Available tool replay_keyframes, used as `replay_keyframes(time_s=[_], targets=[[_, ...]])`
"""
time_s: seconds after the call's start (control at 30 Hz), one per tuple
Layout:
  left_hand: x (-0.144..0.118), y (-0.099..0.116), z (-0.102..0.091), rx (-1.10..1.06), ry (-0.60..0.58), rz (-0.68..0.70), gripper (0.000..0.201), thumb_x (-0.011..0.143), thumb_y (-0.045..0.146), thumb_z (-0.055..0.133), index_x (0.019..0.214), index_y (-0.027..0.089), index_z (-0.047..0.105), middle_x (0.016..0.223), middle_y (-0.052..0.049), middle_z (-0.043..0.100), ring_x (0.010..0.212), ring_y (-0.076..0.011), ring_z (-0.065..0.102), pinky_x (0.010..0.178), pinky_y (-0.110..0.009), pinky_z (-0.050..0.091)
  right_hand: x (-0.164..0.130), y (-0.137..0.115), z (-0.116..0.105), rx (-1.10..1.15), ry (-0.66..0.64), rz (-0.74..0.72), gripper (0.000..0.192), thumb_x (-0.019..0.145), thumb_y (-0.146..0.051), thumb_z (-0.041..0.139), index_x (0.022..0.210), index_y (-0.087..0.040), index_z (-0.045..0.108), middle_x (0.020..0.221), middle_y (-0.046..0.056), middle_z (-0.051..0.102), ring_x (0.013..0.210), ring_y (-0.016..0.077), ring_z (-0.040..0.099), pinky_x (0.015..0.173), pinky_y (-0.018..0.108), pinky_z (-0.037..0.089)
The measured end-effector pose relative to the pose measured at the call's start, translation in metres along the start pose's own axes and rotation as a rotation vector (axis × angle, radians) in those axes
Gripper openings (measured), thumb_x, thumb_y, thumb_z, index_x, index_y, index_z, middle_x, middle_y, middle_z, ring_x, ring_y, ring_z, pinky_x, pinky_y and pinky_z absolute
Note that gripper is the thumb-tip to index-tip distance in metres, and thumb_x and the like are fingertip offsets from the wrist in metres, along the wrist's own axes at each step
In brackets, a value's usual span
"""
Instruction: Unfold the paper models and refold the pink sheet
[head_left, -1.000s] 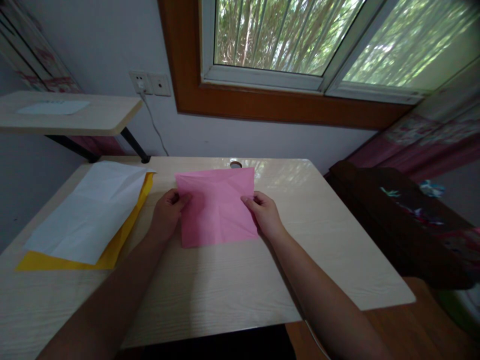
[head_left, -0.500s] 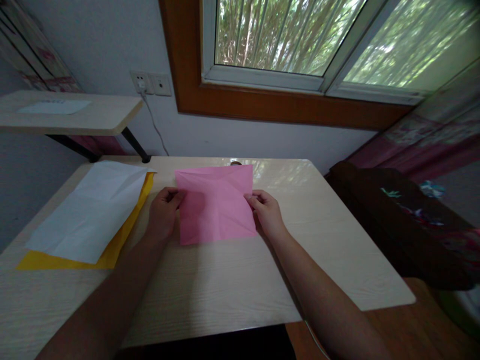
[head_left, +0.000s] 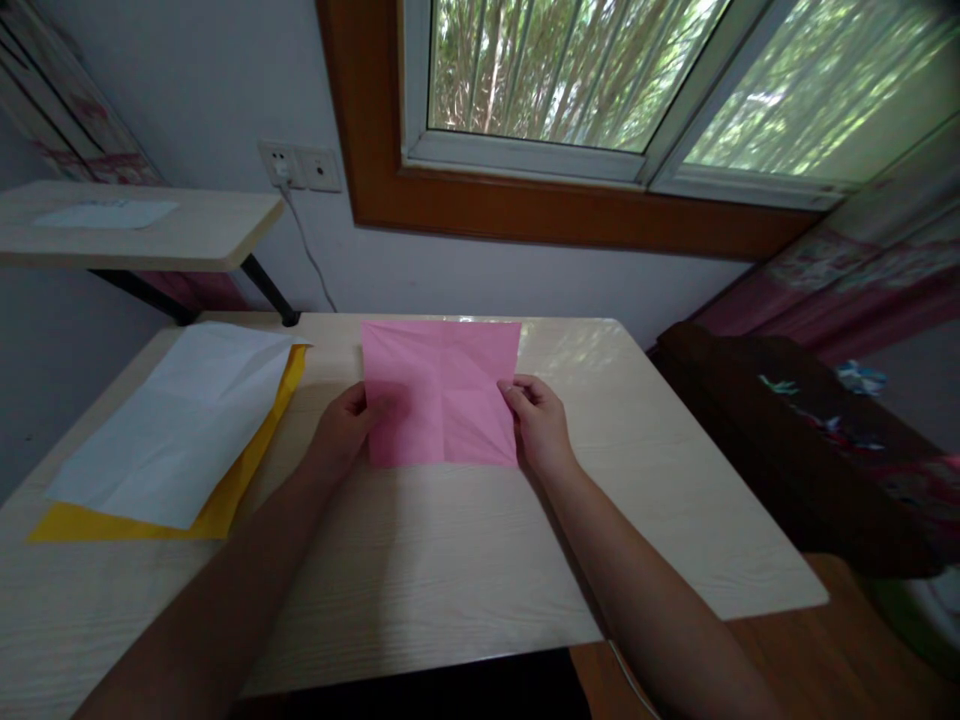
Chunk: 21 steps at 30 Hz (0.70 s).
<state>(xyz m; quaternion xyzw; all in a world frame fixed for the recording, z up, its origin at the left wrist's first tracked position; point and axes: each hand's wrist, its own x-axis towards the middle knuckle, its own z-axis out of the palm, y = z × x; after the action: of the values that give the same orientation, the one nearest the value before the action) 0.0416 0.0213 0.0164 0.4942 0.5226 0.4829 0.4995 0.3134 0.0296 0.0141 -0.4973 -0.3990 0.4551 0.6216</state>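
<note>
A square sheet of pink paper (head_left: pixel 442 395) is held up a little over the desk (head_left: pixel 465 560), with crease lines across it, the clearest running down its middle. My left hand (head_left: pixel 349 425) pinches its left edge, thumb in front and the other fingers mostly hidden behind. At the right edge, my right hand (head_left: pixel 536 415) grips the sheet between thumb and fingers. Whether the lower edge touches the desk I cannot tell.
On the left of the desk a white sheet (head_left: pixel 180 430) lies over a yellow sheet (head_left: pixel 247 470). A raised shelf (head_left: pixel 217 225) on black legs stands at the back left. Behind are a wall socket (head_left: pixel 300 167) and a window (head_left: pixel 540 80). A dark brown seat (head_left: pixel 765 430) is at the right.
The pink paper has shifted slightly right and away from me, and its middle crease now shows clearly. Both hands have moved with it, still gripping its sides.
</note>
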Motion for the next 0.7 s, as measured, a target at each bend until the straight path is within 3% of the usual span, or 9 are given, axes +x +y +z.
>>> replay_keyframes(time_s=[0.27,0.43,0.57,0.7], targets=[[0.003,0.000,-0.004,-0.022,0.053,0.067,0.041,0.076,0.047,0.078,0.105,0.019,0.076,0.104,-0.009,0.075,0.090,-0.0234,0.067,0.082,-0.036,0.053,0.003,-0.002,-0.005,-0.113,-0.011,-0.183,0.021,0.075,-0.037,0.079,0.088,-0.023,0.071,0.078,0.001,0.068,0.067,0.0146,0.057,0.065,0.029,0.048],[0.003,-0.001,-0.004,-0.015,0.104,0.160,0.035,0.078,0.040,0.078,0.106,0.019,0.076,0.107,-0.007,0.075,0.100,-0.0244,0.066,0.093,-0.038,0.051,0.000,-0.006,-0.006,-0.079,-0.036,-0.182,0.018,0.077,-0.033,0.079,0.088,-0.023,0.070,0.067,-0.002,0.065,0.058,0.0145,0.059,0.059,0.030,0.046],[0.002,0.003,-0.007,-0.090,0.151,0.290,0.023,0.078,0.035,0.078,0.096,0.022,0.077,0.103,-0.005,0.073,0.101,-0.0222,0.065,0.094,-0.035,0.050,-0.005,-0.009,-0.005,-0.070,-0.062,-0.232,0.011,0.078,-0.028,0.078,0.087,-0.023,0.072,0.082,0.002,0.072,0.077,0.0191,0.069,0.072,0.033,0.052],[0.001,0.011,-0.013,-0.029,0.130,0.413,0.011,0.074,0.032,0.077,0.079,0.022,0.077,0.099,-0.005,0.068,0.098,-0.0206,0.063,0.090,-0.032,0.051,-0.009,-0.010,-0.004,-0.019,-0.102,-0.272,0.009,0.079,-0.024,0.075,0.088,-0.025,0.074,0.098,0.004,0.076,0.097,0.0224,0.070,0.092,0.041,0.053]])
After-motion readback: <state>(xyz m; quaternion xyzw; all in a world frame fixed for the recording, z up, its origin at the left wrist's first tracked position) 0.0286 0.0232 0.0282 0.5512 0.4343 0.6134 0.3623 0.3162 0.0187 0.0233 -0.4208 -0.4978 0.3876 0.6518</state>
